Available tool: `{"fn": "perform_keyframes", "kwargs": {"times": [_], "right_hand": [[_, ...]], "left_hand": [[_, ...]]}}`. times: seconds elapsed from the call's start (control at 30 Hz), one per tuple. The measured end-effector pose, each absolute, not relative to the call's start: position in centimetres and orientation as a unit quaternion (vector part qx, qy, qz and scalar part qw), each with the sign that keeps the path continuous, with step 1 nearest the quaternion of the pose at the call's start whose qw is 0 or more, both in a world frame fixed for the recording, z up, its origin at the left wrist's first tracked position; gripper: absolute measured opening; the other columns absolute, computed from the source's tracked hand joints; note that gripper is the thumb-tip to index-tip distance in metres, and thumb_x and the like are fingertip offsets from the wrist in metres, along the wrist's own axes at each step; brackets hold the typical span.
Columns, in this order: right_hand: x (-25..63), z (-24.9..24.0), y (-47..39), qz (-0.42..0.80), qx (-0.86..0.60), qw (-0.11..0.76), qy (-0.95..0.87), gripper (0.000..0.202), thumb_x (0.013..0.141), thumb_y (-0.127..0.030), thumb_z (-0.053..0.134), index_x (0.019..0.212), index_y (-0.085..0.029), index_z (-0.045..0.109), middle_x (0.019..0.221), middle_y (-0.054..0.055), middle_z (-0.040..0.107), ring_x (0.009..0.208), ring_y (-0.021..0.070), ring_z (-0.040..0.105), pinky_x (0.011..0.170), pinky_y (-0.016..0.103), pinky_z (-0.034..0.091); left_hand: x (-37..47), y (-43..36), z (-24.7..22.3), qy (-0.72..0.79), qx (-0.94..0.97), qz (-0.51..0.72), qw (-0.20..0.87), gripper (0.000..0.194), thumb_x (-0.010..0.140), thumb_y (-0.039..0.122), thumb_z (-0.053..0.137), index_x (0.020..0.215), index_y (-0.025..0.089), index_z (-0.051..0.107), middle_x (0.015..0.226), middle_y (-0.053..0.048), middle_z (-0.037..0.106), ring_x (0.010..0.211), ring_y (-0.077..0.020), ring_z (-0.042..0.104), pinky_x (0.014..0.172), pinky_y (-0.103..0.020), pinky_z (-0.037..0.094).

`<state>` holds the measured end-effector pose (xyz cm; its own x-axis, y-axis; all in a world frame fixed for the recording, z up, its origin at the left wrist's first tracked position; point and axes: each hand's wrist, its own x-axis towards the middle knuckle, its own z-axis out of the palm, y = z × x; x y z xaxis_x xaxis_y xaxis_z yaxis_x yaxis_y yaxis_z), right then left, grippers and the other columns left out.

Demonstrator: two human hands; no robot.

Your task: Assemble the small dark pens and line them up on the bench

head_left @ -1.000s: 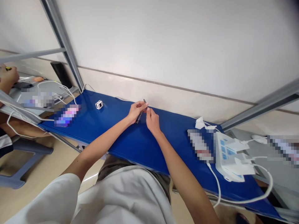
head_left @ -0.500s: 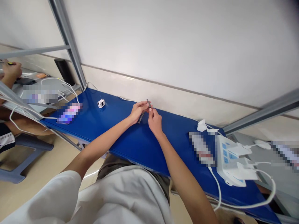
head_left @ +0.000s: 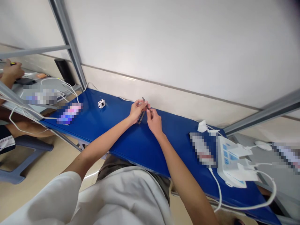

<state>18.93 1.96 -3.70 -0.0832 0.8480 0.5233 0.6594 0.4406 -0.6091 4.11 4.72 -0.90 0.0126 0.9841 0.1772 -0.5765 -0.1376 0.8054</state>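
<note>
My left hand [head_left: 137,112] is closed above the back of the blue tabletop [head_left: 131,137]. Its fingers hold a slim dark pen-like object [head_left: 143,99], whose narrow tip points up and away, toward the wall. The fingertips of my right hand [head_left: 154,120] pinch the same object's lower end, close against the left fingertips. A dark narrow strip with lighter marks [head_left: 141,118] shows below my left palm, between the two hands. Whether it is joined to the pen-like object or lies apart I cannot tell, since my fingers cover the middle.
On the left are a small white case [head_left: 101,103] and a lit phone [head_left: 69,113]. To the right lie another phone [head_left: 202,149], a white power strip [head_left: 228,161] with plugs and cables, and crumpled white tissue [head_left: 202,126]. Another person's hand [head_left: 14,71] shows far left.
The dark object has turned in my fingers, so its tip now points up and left and more of it shows. My right fingers have shifted slightly left.
</note>
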Motion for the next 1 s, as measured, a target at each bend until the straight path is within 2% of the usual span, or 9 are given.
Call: {"fn": "perform_keyframes", "kwargs": {"times": [0.1,0.3,0.53,0.77,0.87,1.0], "right_hand": [[18.9,-3.5,1.9,0.110,-0.511,0.429,-0.736,0.056,0.116,-0.065,0.038,0.135,-0.024,0.071,0.090,0.009,0.080,0.077,0.0307,0.076,0.072,0.036,0.050],[18.9,-3.0,1.5,0.101,-0.510,0.417,-0.745,0.056,0.117,-0.062,0.036,0.138,-0.025,0.072,0.090,0.009,0.081,0.081,0.0318,0.078,0.075,0.038,0.052],[18.8,-2.6,1.3,0.104,-0.508,0.412,-0.749,0.059,0.118,-0.061,0.033,0.147,-0.026,0.071,0.106,0.011,0.085,0.094,0.0346,0.081,0.085,0.041,0.057],[18.8,-2.4,1.2,0.096,-0.510,0.415,-0.747,0.059,0.118,-0.060,0.034,0.149,-0.026,0.071,0.120,0.013,0.085,0.100,0.0353,0.081,0.087,0.042,0.058],[18.7,-2.5,1.1,0.097,-0.506,0.417,-0.749,0.059,0.118,-0.060,0.034,0.147,-0.026,0.072,0.116,0.012,0.085,0.097,0.0345,0.081,0.085,0.041,0.057],[18.7,-2.7,1.1,0.089,-0.512,0.410,-0.750,0.061,0.118,-0.064,0.032,0.140,-0.025,0.073,0.102,0.012,0.084,0.083,0.0327,0.079,0.076,0.038,0.053]], "left_hand": [[3.9,5.0,-1.1,0.266,0.379,0.657,0.595,0.053,0.082,0.058,0.097,0.104,0.022,0.064,0.101,-0.009,0.083,0.091,-0.0200,0.080,0.088,-0.033,0.060],[3.4,5.3,-1.0,0.281,0.374,0.669,0.578,0.049,0.087,0.057,0.094,0.106,0.023,0.064,0.104,-0.008,0.083,0.092,-0.0185,0.081,0.086,-0.030,0.058],[3.1,5.3,-0.3,0.301,0.355,0.671,0.577,0.045,0.090,0.054,0.091,0.110,0.023,0.067,0.104,-0.009,0.083,0.096,-0.0196,0.081,0.088,-0.030,0.058],[3.2,5.3,-0.5,0.316,0.365,0.659,0.577,0.049,0.092,0.062,0.088,0.114,0.023,0.066,0.098,-0.009,0.084,0.091,-0.0189,0.081,0.085,-0.030,0.059],[3.1,5.4,-0.7,0.313,0.367,0.670,0.564,0.049,0.093,0.063,0.086,0.114,0.024,0.067,0.098,-0.008,0.083,0.090,-0.0186,0.081,0.083,-0.029,0.059],[3.0,5.5,-0.5,0.324,0.367,0.675,0.552,0.047,0.096,0.063,0.083,0.115,0.024,0.066,0.097,-0.007,0.083,0.092,-0.0182,0.081,0.082,-0.028,0.058]]}}
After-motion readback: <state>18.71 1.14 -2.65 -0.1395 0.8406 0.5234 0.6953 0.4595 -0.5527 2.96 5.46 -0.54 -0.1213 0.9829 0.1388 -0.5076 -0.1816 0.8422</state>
